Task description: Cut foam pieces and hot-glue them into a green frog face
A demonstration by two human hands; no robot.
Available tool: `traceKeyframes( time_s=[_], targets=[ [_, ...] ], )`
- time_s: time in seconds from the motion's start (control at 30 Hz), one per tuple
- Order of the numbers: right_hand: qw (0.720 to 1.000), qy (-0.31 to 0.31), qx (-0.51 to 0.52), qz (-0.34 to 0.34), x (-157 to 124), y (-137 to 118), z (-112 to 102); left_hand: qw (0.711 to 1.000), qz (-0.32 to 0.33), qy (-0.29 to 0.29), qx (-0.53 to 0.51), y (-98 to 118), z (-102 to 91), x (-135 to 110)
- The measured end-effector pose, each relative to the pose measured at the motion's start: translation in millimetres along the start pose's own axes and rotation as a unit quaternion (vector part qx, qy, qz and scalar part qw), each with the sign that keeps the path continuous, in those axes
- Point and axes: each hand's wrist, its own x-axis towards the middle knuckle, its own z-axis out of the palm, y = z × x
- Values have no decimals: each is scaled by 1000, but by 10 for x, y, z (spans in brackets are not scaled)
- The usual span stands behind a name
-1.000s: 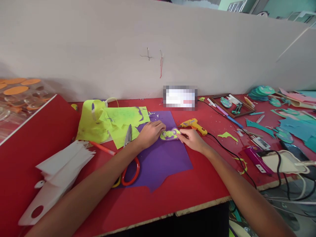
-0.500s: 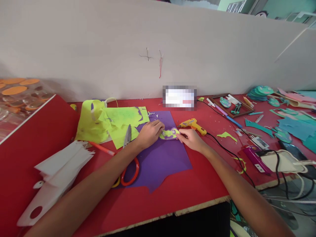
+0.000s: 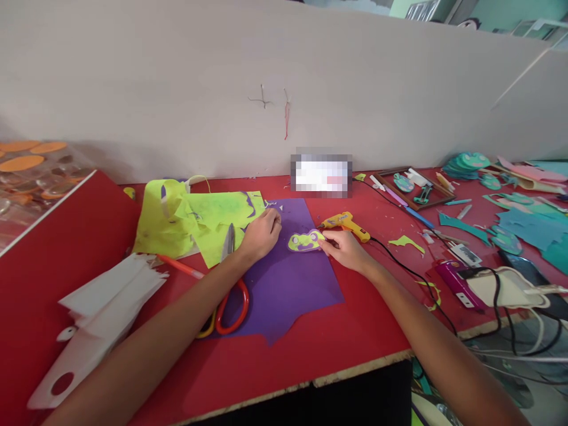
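My right hand point(image 3: 342, 247) pinches the right end of a lime-green and purple frog-shaped cutout point(image 3: 305, 241) with two round eyes. The cutout is over a purple sheet point(image 3: 293, 284), its left end free. To its left, my left hand point(image 3: 262, 232) is closed with curled fingers; whatever they hold, if anything, is hidden. A yellow glue gun point(image 3: 345, 223) lies just behind my right hand. Under my left forearm are scissors point(image 3: 235, 310) with a red and a yellow handle, blades pointing away from me. Lime-green sheets point(image 3: 217, 208) lie beyond my left wrist.
White paper pieces point(image 3: 104, 296) and an orange pen point(image 3: 181, 265) lie at left, beside a red panel point(image 3: 66, 254). On the right are a brown tray point(image 3: 415, 188), teal scraps point(image 3: 528, 228), a magenta power strip point(image 3: 459, 287) and cables. A grey wall point(image 3: 177, 89) rises behind.
My left hand has let go of the cutout's left end and moved slightly left and up. My right hand keeps hold of the cutout in nearly the same place.
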Motion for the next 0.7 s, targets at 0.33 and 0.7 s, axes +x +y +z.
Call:
traceKeyframes(
  time_s=[0.33, 0.7],
  targets=[
    [993, 77, 93, -5, 17, 27, 19, 997, 74, -16, -35, -22, 50, -14],
    [974, -4, 216, 73, -13, -86, 6, 970, 170, -81, -151, 92, 8, -43]
  ],
)
